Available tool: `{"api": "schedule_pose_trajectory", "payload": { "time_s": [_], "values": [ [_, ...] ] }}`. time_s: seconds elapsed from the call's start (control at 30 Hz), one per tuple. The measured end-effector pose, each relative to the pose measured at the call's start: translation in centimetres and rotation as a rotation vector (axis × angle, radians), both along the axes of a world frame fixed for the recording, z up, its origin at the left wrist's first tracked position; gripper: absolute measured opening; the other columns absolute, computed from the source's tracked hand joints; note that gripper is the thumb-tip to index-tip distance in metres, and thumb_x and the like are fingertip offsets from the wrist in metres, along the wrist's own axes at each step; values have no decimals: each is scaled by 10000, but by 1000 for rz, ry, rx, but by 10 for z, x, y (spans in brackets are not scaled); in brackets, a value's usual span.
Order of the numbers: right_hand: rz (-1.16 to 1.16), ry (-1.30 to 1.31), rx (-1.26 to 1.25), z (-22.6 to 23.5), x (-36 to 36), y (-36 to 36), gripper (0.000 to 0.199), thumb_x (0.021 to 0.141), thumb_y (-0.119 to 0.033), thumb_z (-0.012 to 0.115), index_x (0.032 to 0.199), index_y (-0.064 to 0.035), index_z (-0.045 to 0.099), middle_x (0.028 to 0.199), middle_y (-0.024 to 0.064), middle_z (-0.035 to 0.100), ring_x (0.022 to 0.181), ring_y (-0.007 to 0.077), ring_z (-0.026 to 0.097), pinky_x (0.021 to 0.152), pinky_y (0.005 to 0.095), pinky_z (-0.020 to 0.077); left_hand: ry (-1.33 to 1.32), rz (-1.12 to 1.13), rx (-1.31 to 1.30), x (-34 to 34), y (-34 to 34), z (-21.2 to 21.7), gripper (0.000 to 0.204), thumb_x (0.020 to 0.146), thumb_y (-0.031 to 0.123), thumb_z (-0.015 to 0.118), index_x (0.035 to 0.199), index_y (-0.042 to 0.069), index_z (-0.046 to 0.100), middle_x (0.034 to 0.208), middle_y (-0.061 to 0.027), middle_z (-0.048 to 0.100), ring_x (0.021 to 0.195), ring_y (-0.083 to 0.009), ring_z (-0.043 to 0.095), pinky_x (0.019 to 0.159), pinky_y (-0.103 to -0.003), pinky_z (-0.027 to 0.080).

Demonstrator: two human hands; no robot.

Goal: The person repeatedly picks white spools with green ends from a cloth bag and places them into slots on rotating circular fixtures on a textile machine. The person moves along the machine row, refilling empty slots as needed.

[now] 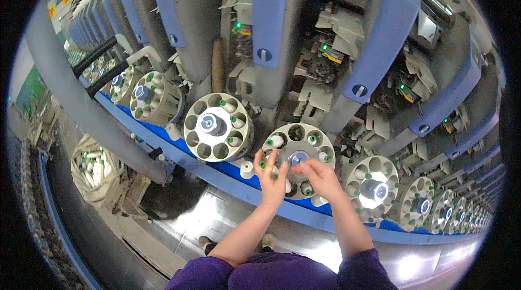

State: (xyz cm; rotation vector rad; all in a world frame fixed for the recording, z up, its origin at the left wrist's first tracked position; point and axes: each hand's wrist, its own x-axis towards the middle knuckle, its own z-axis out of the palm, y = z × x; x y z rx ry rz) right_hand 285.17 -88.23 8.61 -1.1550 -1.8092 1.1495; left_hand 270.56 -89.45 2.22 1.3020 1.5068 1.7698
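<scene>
In front of me stands a round magazine (328, 144) with a ring of pockets. Several of its pockets hold white yarn bobbins (324, 156) with green tips. My left hand (272, 180) is over the magazine's left side, fingers spread, with green-tipped bobbins showing between and beside them. I cannot see it gripping any of these. At the blue-and-silver hub (298, 158), my right hand (319, 177) is closed in a pinch of thumb and fingers. Whatever is in that pinch, possibly a thread, is too small to make out.
Similar magazines (217, 101) line the blue rail (239, 183) on both sides. Behind them rise blue-and-grey machine columns (267, 13). A thick grey pipe (81, 94) slants down at left, near a sack (96, 173) full of bobbins. A white cone (246, 169) stands on the rail.
</scene>
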Motion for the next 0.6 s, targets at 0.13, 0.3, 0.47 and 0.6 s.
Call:
{"api": "schedule_pose_trajectory", "payload": {
  "time_s": [0.13,0.3,0.47,0.6],
  "values": [
    [-81,314,-203,2,0,-5,235,937,-211,488,877,-13,600,900,101,657,860,161,625,806,306,479,-77,62,101,-18,-4,-16,391,852,92,567,1239,62,518,1314,-176,331,1229,-324,329,1018,-395,280],
    [112,394,-156,9,-4,-20,208,946,-163,472,901,15,569,903,111,644,829,175,626,785,310,494,228,-163,-234,-26,-15,-32,280,886,169,502,1146,144,603,1226,-168,401,1213,-333,332,1025,-397,252],
    [144,314,-36,53,3,-35,181,936,-147,487,880,-1,578,897,111,644,822,157,618,766,292,484,293,-23,128,-17,-13,-20,276,897,223,478,1124,124,601,1220,-161,445,1172,-341,371,995,-425,259],
    [25,422,212,75,-7,-12,169,921,-155,513,820,-27,559,878,94,626,744,156,599,717,282,479,-145,-945,-29,1,-1,14,300,951,280,412,977,42,593,844,-85,572,840,-172,553,791,-327,438]
  ]
}}
